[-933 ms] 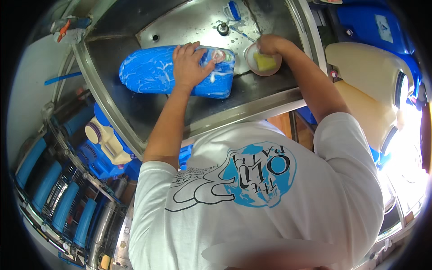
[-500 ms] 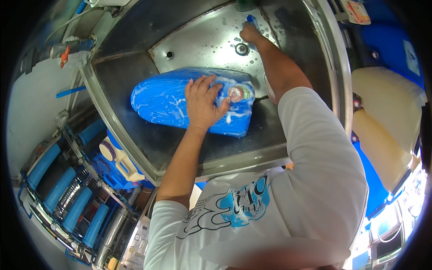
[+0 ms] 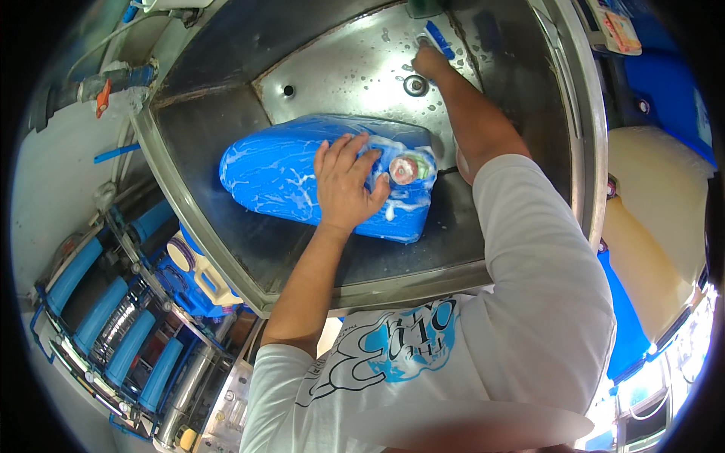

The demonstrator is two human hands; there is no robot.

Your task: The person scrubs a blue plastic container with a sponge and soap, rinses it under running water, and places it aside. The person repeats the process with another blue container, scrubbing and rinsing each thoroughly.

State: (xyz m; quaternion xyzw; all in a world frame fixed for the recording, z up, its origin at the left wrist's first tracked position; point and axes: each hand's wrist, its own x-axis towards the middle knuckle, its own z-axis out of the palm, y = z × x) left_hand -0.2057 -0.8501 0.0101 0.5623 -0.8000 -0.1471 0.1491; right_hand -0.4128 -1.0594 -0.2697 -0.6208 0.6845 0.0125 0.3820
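One large, rounded blue plastic jug (image 3: 276,177) lies on its side in the front part of a wide stainless-steel sink (image 3: 204,124), with white suds (image 3: 390,212) streaked over its upper surface and gathered more thickly around a round reddish-and-green patch (image 3: 405,171) near its right end. The person's left hand (image 3: 346,185) rests on the jug toward that end, open and palm down, its fingers spread and the thumb tip close to the patch. The right hand (image 3: 429,63) is farther back, low over the wet sink floor, its fingers curled right at a small blue brush (image 3: 439,41); the fingertips are hidden, so whether they close on the brush cannot be told. Just in front of that hand sits a round metal drain fitting (image 3: 415,85), and a dark round hole (image 3: 288,90) shows well to the left. A pale pinkish rim (image 3: 464,166) peeks out beside the right forearm (image 3: 479,113), which covers the rest. Outside the sink, an orange-red valve handle (image 3: 103,99) and a cream plastic jug (image 3: 202,266) are on the left; large cream containers (image 3: 653,219) stand near blue containers (image 3: 668,106) on the right.
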